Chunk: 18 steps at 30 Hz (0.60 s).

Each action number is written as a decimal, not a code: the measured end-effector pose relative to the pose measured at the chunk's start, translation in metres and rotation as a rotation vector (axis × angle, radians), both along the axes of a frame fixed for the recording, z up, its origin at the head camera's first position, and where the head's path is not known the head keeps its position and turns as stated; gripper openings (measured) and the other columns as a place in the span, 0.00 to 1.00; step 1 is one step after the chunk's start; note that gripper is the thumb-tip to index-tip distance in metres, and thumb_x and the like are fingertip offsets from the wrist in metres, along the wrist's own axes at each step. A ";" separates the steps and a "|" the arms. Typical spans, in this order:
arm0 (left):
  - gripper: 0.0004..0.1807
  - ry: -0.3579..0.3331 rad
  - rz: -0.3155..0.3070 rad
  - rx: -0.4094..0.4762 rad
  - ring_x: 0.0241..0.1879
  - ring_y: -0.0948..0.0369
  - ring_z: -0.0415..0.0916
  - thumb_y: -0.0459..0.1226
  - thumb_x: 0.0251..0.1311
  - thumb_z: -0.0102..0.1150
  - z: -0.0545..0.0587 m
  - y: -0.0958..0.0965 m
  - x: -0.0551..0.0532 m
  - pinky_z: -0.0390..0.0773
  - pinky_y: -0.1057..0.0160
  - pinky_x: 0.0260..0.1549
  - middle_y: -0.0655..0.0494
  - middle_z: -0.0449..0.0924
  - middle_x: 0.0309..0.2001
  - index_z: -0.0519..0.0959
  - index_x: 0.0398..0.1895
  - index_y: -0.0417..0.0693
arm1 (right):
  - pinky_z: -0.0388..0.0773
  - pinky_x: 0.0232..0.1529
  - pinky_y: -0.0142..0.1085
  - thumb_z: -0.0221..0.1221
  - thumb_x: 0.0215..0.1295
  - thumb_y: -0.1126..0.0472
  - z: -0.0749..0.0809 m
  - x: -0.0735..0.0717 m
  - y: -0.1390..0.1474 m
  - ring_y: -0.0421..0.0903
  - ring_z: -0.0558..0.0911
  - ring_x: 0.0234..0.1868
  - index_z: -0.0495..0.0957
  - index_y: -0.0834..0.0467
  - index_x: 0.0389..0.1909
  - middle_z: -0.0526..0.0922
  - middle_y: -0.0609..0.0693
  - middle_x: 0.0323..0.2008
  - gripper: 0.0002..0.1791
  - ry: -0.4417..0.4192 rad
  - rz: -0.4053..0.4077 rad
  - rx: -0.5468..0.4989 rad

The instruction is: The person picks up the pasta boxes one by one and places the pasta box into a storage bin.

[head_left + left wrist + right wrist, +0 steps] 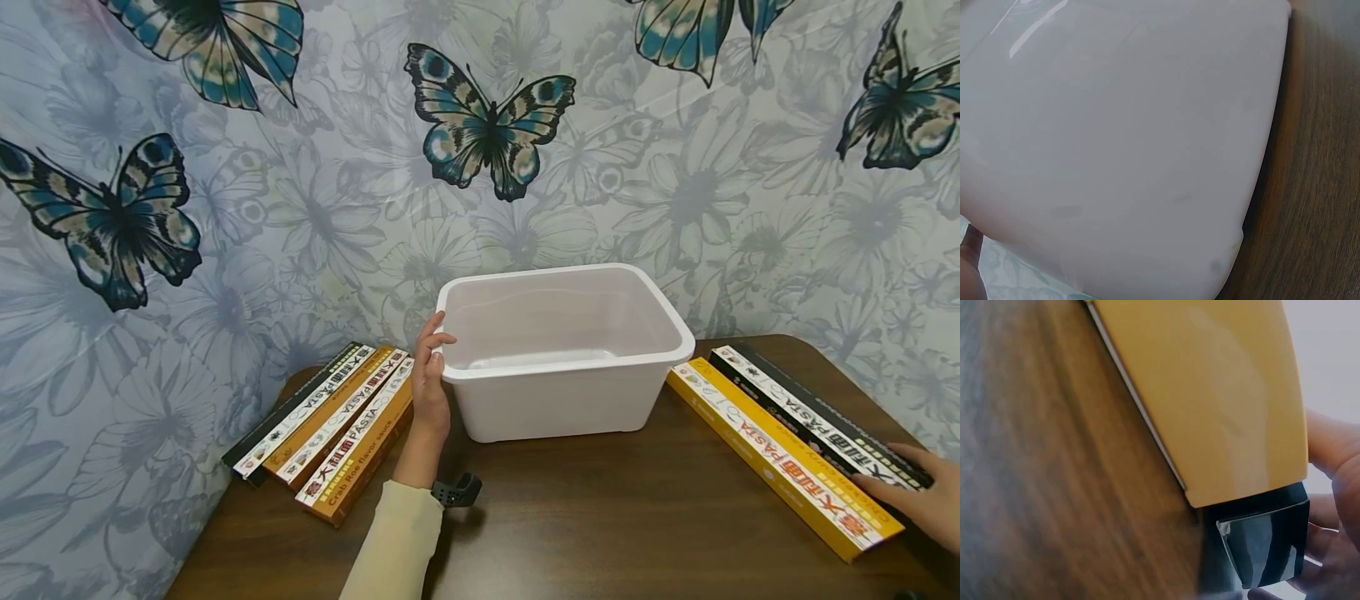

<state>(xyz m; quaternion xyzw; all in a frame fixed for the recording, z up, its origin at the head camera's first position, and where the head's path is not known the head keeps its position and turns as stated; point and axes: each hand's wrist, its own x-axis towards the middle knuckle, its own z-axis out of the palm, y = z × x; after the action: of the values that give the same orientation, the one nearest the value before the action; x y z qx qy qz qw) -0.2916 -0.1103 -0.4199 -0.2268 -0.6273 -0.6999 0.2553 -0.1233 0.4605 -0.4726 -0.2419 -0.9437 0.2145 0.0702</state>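
Note:
A white plastic bin (pixel 555 404) stands upright at the back middle of the table, against the wall. At its left end my left hand (pixel 431 383) holds the rim, fingertips over the edge; the bin's wall (pixel 1122 137) fills most of the left wrist view. On the right, my right hand (pixel 926 492) grips the near end of a black pasta box (pixel 817 417), with the thumb on the near side. Beside that box lies a yellow pasta box (pixel 780 458). In the right wrist view the black box's end (pixel 1266 544) shows between the yellow box (pixel 1210 412) and the fingers.
Several pasta boxes lie side by side left of the bin: a black one (pixel 300 408), and brown ones, the nearest (pixel 367 442) marked Crab Roe flavor. The brown wooden table (pixel 570 517) backs onto a wall covering (pixel 337 225) printed with butterflies and flowers.

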 end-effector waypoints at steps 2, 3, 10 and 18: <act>0.22 0.002 0.000 0.000 0.78 0.55 0.49 0.46 0.69 0.38 0.000 0.000 0.000 0.43 0.38 0.73 0.56 0.60 0.76 0.69 0.50 0.36 | 0.68 0.49 0.68 0.62 0.64 0.44 0.000 0.000 0.000 0.79 0.62 0.54 0.47 0.76 0.72 0.55 0.83 0.57 0.53 0.026 -0.009 -0.005; 0.22 0.003 0.001 -0.001 0.78 0.55 0.50 0.46 0.69 0.38 0.000 -0.001 0.000 0.43 0.38 0.73 0.56 0.60 0.76 0.70 0.50 0.36 | 0.69 0.49 0.68 0.62 0.64 0.44 0.001 -0.001 0.000 0.79 0.62 0.54 0.47 0.76 0.72 0.56 0.83 0.58 0.52 0.044 -0.012 -0.004; 0.22 0.011 0.004 0.001 0.78 0.56 0.50 0.46 0.69 0.38 0.002 0.000 0.001 0.43 0.39 0.73 0.57 0.61 0.75 0.70 0.50 0.36 | 0.66 0.53 0.69 0.64 0.63 0.44 0.003 -0.006 0.004 0.77 0.62 0.58 0.49 0.72 0.74 0.55 0.80 0.66 0.52 0.131 -0.039 0.024; 0.22 0.010 0.005 0.002 0.78 0.54 0.50 0.46 0.68 0.39 0.001 0.000 0.001 0.43 0.39 0.73 0.54 0.60 0.75 0.69 0.50 0.36 | 0.70 0.38 0.40 0.67 0.61 0.53 0.009 -0.011 0.004 0.45 0.71 0.39 0.58 0.69 0.72 0.66 0.77 0.56 0.45 0.308 -0.008 0.024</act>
<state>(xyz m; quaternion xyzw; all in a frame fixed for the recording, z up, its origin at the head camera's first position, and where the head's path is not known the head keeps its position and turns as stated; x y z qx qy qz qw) -0.2908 -0.1101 -0.4192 -0.2284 -0.6259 -0.6988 0.2604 -0.1342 0.4648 -0.4637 -0.2089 -0.9234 0.2373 0.2177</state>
